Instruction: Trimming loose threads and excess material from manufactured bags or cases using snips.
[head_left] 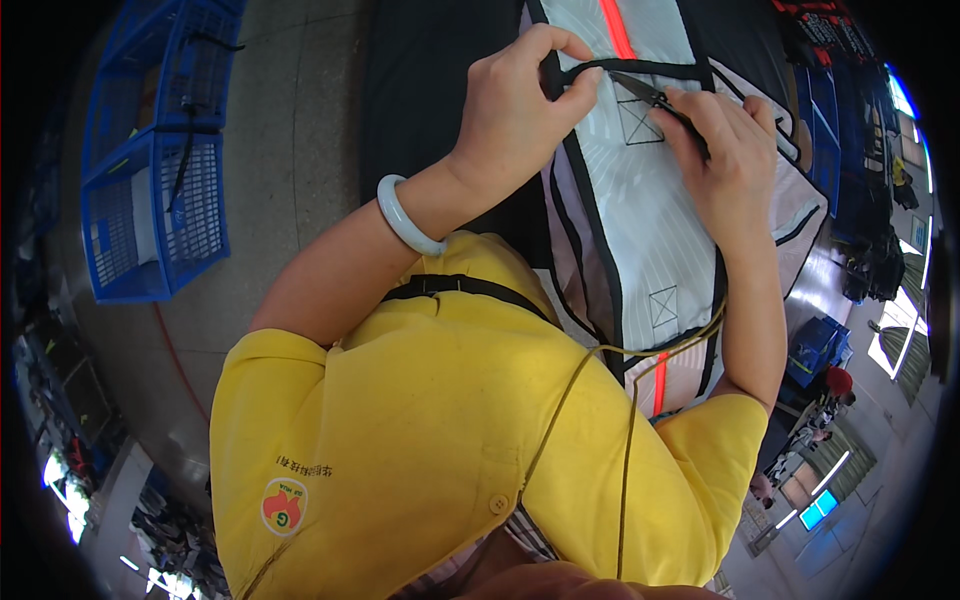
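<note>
A white and pale-pink sewn fabric piece (655, 235) with black edge binding lies across my lap and the dark surface ahead. Bright orange-red strips (617, 28) run along it, and crossed-box stitching shows in two places. Near its far end, my left hand (515, 105) pinches a narrow black strap (660, 68) between thumb and forefinger. My right hand (730, 160) is closed on small dark thread snips (640, 88). Their tips point left, just under the strap and close to my left thumb. Whether the blades touch a thread is too small to tell.
Blue plastic crates (155, 215) stand on the grey floor to the left. A thin brown cord (628, 430) hangs from my neck area and reaches my right forearm. At the right are more blue containers (818, 345) and dark piled goods.
</note>
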